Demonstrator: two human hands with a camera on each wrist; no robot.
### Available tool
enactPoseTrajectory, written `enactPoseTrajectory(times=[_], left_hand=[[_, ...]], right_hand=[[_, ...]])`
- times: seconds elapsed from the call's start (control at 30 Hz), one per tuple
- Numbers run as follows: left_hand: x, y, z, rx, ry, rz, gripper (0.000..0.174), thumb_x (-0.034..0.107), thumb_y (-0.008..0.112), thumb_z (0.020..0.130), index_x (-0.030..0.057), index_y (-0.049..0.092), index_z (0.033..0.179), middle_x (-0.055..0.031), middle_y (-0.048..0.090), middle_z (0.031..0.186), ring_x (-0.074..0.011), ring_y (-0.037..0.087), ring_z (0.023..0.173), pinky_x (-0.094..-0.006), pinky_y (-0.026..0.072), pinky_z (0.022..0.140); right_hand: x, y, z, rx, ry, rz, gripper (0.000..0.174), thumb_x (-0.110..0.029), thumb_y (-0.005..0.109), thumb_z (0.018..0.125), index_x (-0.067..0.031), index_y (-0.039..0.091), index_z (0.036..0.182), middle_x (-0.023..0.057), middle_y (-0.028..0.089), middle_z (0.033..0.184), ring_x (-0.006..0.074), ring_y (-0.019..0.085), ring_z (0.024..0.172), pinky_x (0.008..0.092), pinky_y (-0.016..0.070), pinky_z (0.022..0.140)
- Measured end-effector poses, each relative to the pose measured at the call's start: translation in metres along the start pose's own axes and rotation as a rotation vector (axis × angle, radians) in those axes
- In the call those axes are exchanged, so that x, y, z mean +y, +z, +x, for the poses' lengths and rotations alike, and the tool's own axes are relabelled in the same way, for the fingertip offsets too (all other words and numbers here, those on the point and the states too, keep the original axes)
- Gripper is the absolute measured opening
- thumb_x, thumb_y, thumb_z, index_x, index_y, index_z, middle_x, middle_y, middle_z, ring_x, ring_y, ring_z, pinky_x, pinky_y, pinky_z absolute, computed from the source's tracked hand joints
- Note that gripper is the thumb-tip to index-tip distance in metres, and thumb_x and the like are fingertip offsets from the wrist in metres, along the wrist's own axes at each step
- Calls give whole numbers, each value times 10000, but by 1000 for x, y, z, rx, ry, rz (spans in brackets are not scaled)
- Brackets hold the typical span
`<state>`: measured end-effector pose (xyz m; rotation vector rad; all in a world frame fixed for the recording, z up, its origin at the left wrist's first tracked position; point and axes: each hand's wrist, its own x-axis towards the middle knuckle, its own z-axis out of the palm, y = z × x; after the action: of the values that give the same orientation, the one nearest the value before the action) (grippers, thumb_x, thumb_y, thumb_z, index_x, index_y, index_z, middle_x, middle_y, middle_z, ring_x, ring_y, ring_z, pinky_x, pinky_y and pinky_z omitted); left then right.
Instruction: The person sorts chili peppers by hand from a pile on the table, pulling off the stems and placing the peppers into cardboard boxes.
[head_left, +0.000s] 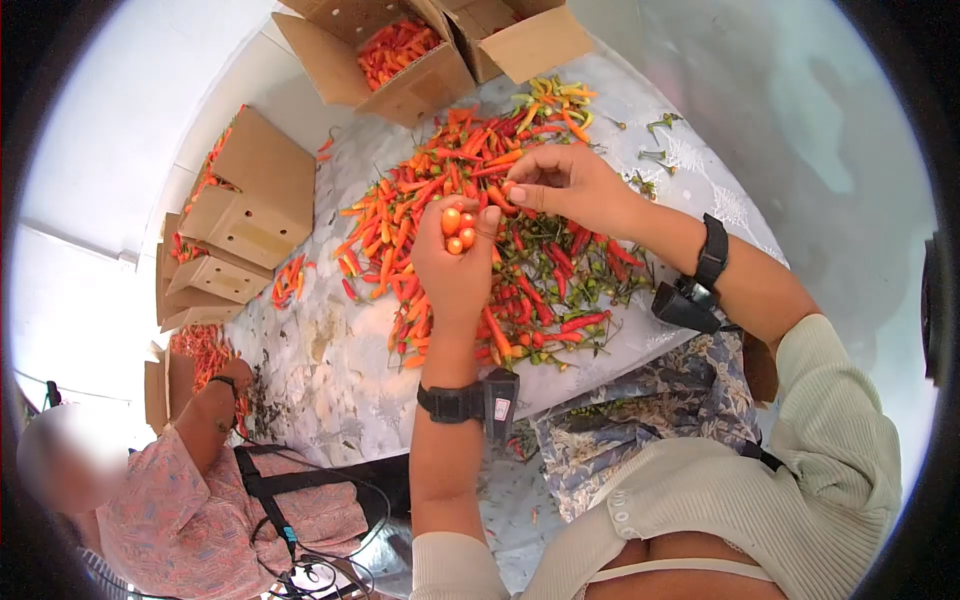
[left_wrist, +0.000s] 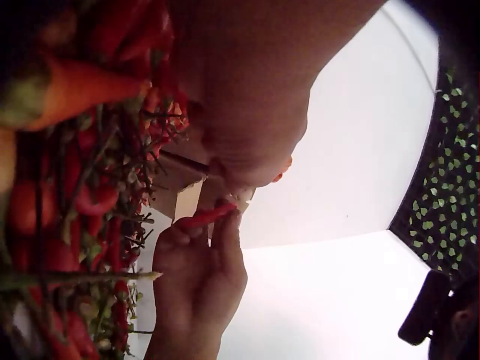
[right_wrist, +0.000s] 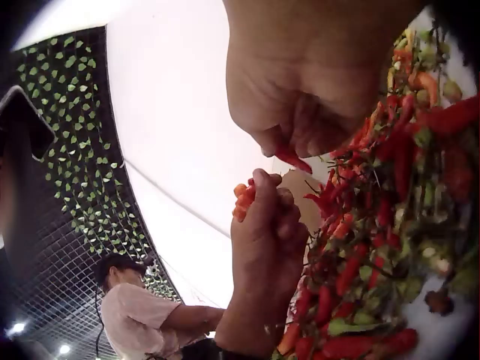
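Observation:
Several orange-red chili peppers [head_left: 458,230] are bundled in my left hand [head_left: 446,268], their rounded ends showing between fingers and thumb. In the right wrist view the same bundle [right_wrist: 244,201] pokes out past the left thumb. My right hand [head_left: 580,190] pinches a single red chili pepper [left_wrist: 202,219] between thumb and fingertips, just beside the left hand. Seen from the right wrist, that pepper [right_wrist: 292,160] points down from the fingers. Below both hands spreads a pile of red and orange chili peppers [head_left: 400,230], many with green stems.
Cardboard boxes of peppers stand at the back [head_left: 420,95] and left [head_left: 255,180] on the patterned tablecloth [head_left: 330,400]. Loose green stems [head_left: 655,155] lie at the right edge. Another person [head_left: 220,500] works at the lower left, among cables.

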<state>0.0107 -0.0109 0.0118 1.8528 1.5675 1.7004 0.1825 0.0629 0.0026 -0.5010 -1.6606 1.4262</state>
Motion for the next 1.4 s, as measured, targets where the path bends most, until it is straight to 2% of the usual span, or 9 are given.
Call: enactPoseTrajectory(times=[0.27,0.4,0.5,0.53,0.67,0.87,1.07,1.3,1.4], left_hand=[[-1,-2,-3,-183,-44,-89,341,187,812,757,15,606,967,-36,628,848,-100,578,770,-237,492,707],[1,-2,-2,-123,-120,-138,278,172,767,809,9,603,963,-40,623,849,-101,596,743,-231,500,680],[0,-5,-1,-123,-232,-285,236,146,721,849,5,584,980,-36,609,837,-99,604,722,-232,504,655],[1,-6,0,-132,-258,-323,224,132,705,859,3,575,988,-34,604,832,-96,605,718,-231,504,646],[-1,-8,1,-120,-313,-396,173,63,651,877,5,547,1002,-21,582,816,-92,610,717,-226,500,628],[1,-3,2,-205,-253,-362,125,13,619,868,-1,567,981,-42,615,852,-96,610,726,-225,500,655],[-6,-5,2,-222,-208,-320,151,78,683,859,6,615,973,-38,640,886,-93,586,768,-238,491,706],[1,-6,-1,-223,-195,-257,164,131,717,849,10,635,926,-15,640,855,-79,566,772,-227,475,712],[2,-7,0,-229,-214,-237,147,123,715,849,9,641,906,-12,636,839,-78,561,761,-226,472,704]], right_hand=[[0,1,-3,-170,102,145,229,-230,633,921,-32,618,1035,25,660,856,86,629,727,226,508,632],[-14,-12,4,-64,125,112,194,-214,677,886,-28,656,939,8,660,802,69,615,709,223,492,615],[-14,-34,7,-136,-48,-254,173,-200,726,848,-43,675,899,-20,641,795,63,593,700,227,473,620],[-13,-38,8,-178,-17,-259,185,-157,793,751,-36,687,842,9,632,776,110,596,682,249,472,624],[-15,-50,3,-469,102,-800,203,-116,807,651,-26,685,787,74,598,756,209,593,687,314,479,631],[-5,-40,4,-381,-17,-701,234,-192,761,756,-15,677,884,81,668,761,172,633,711,314,489,644],[9,-16,3,-204,-118,-240,260,-258,674,882,-20,651,984,49,637,834,122,585,792,289,470,718],[4,-7,0,-255,-29,-137,217,-204,624,929,1,633,999,2,633,859,74,575,802,246,472,723],[2,-4,-1,-203,-17,-68,195,-189,679,888,-13,639,963,-15,626,828,62,564,781,231,460,698]])
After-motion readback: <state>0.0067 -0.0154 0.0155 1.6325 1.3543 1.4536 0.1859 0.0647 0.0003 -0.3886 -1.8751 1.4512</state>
